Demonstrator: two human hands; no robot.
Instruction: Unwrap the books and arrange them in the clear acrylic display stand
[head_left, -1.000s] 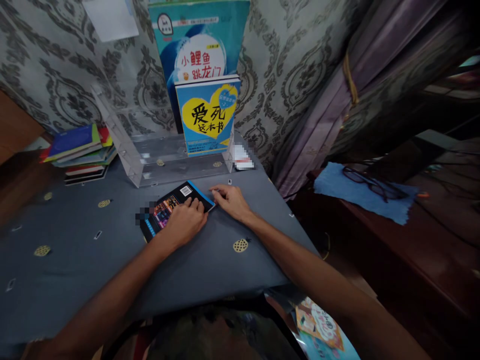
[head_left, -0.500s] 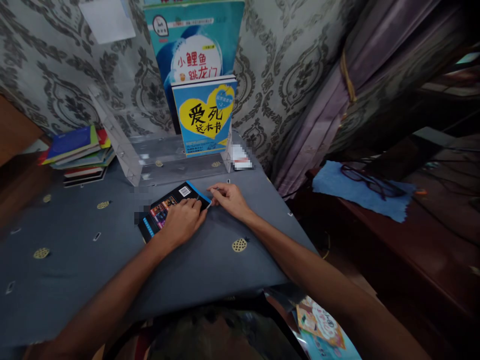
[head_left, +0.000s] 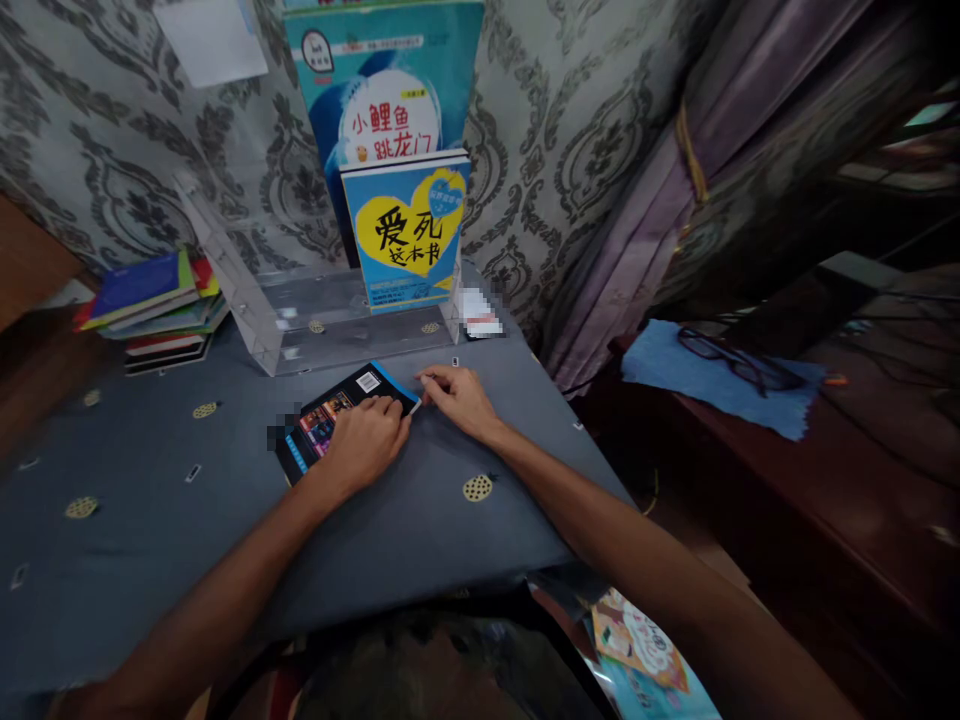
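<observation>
A black book [head_left: 367, 382] with a blue spine edge, small coloured pictures and a white barcode lies slantwise on the dark tablecloth. Across its lower right part rests my left hand [head_left: 365, 437], palm down, its fingers laid over the cover. My right hand [head_left: 459, 398] is beside the book's right corner, thumb and index finger brought together close to the edge. Whatever is between those fingertips is too small to make out. Behind the book stands a clear acrylic rack [head_left: 367, 338] holding a blue book with a yellow heart [head_left: 409, 235] and a taller teal book [head_left: 390, 75].
A stack of books [head_left: 161, 305] lies at the table's left. Right of the table, a dark red surface [head_left: 720, 440] bears glasses [head_left: 739, 360] on a blue cloth [head_left: 675, 365]. Colourful books [head_left: 645, 650] are below the near edge. A purple curtain [head_left: 637, 230] hangs at the right.
The view has shifted very slightly. Both hands and the black book keep nearly the same places.
</observation>
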